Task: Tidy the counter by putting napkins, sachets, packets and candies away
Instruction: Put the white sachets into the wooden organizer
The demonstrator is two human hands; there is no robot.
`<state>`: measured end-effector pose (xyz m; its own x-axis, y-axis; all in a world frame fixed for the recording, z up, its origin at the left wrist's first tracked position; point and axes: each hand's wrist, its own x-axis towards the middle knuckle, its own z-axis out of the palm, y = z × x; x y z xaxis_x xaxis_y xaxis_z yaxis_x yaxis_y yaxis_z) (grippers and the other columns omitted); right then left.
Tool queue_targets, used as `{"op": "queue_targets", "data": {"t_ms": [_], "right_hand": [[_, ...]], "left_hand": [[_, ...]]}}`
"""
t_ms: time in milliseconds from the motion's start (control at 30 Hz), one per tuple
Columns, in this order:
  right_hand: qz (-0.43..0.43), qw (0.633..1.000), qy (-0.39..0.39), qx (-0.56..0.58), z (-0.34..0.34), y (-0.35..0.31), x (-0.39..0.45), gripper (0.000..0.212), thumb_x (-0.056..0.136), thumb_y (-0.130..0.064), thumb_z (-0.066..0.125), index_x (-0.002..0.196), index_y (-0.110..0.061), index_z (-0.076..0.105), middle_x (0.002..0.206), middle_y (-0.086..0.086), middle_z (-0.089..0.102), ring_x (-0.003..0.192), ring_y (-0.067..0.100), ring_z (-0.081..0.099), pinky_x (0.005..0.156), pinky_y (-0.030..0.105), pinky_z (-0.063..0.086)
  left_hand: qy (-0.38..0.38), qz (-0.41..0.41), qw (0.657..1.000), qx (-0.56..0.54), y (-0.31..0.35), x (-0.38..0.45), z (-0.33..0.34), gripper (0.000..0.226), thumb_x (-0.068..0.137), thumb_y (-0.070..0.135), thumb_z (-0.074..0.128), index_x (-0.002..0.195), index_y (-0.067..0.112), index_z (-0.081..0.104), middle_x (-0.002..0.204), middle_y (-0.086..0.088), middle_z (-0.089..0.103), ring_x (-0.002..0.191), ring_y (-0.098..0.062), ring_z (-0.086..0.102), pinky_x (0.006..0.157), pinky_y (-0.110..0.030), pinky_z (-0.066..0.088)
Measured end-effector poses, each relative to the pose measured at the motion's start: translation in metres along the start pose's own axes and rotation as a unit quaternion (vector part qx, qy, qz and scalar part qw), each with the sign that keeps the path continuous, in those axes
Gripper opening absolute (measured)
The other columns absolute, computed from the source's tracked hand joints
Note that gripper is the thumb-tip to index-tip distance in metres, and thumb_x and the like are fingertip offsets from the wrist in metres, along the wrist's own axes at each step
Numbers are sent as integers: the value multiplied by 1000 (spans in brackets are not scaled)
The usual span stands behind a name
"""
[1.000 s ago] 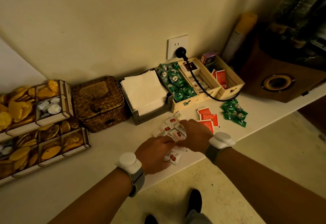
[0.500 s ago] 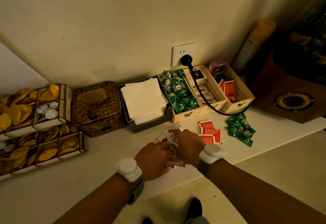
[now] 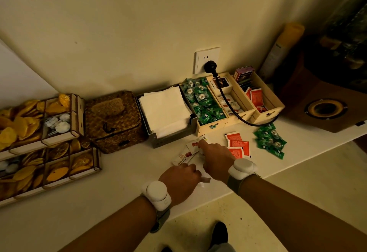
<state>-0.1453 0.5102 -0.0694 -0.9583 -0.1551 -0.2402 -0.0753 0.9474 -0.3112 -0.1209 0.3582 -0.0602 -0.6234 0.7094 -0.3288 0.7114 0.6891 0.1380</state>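
Note:
Several white sachets with red cherry prints lie on the white counter in front of the napkin holder. My right hand presses down on them, fingers curled over the pile. My left hand sits just beside it, closed around white sachets at the counter's front edge. Red sachets lie to the right of my right hand, and a heap of green candies lies further right. The wooden organiser behind holds green candies, white sachets and red sachets in separate compartments.
A grey holder with white napkins stands beside a woven basket. Wooden trays of yellow-wrapped pieces fill the left. A black cable runs from the wall socket across the organiser. A wooden speaker stands at the right.
Both hands have drawn the cherry-print sachets together, towards the counter's front edge. The camera view has shifted slightly. The red sachets and green candies have not moved.

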Motion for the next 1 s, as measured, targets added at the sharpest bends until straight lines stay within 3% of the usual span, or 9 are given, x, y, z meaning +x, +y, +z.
{"op": "queue_targets", "data": {"t_ms": [267, 467, 600, 700, 867, 1000], "right_hand": [[50, 992, 4, 113, -25, 17, -2, 50, 79, -14, 67, 120, -30, 43, 94, 5, 58, 70, 16, 54, 50, 20, 45], [63, 982, 68, 166, -73, 44, 5, 42, 78, -14, 70, 110, -30, 47, 95, 3, 60, 75, 19, 60, 58, 28, 54], [65, 970, 120, 201, -111, 71, 14, 43, 77, -14, 73, 112, -27, 52, 99, 3, 58, 83, 21, 61, 66, 34, 59], [55, 966, 146, 207, -129, 88, 23, 44, 75, -12, 75, 112, -23, 53, 104, 5, 60, 89, 22, 60, 72, 33, 56], [32, 967, 142, 209, -143, 117, 47, 38, 76, -13, 74, 105, -23, 53, 94, 3, 63, 81, 20, 61, 56, 18, 45], [26, 968, 146, 201, -144, 130, 64, 39, 74, -16, 75, 106, -24, 54, 93, 2, 65, 80, 20, 62, 59, 23, 48]], "left_hand": [[45, 4, 999, -18, -9, -2, 7, 29, 91, 11, 47, 120, 10, 52, 109, -13, 62, 95, -31, 62, 75, -40, 52], [75, -14, 994, -74, -11, 4, -2, 24, 93, 15, 50, 117, 17, 54, 111, -7, 64, 93, -23, 63, 75, -30, 48], [147, -9, 983, -111, -8, 20, -45, 21, 96, 19, 46, 112, 19, 58, 111, -3, 64, 93, -20, 61, 70, -22, 38], [195, -10, 972, -134, -10, 42, -91, 15, 95, 19, 46, 96, 13, 60, 92, -5, 66, 78, -23, 61, 59, -22, 33], [263, -43, 954, -136, -18, 98, -156, 12, 93, 18, 52, 86, 10, 57, 74, -1, 59, 60, -15, 50, 49, -26, 33], [277, -64, 949, -134, -29, 153, -191, 12, 90, 17, 55, 84, 7, 53, 71, -6, 55, 60, -21, 50, 49, -28, 32]]}}
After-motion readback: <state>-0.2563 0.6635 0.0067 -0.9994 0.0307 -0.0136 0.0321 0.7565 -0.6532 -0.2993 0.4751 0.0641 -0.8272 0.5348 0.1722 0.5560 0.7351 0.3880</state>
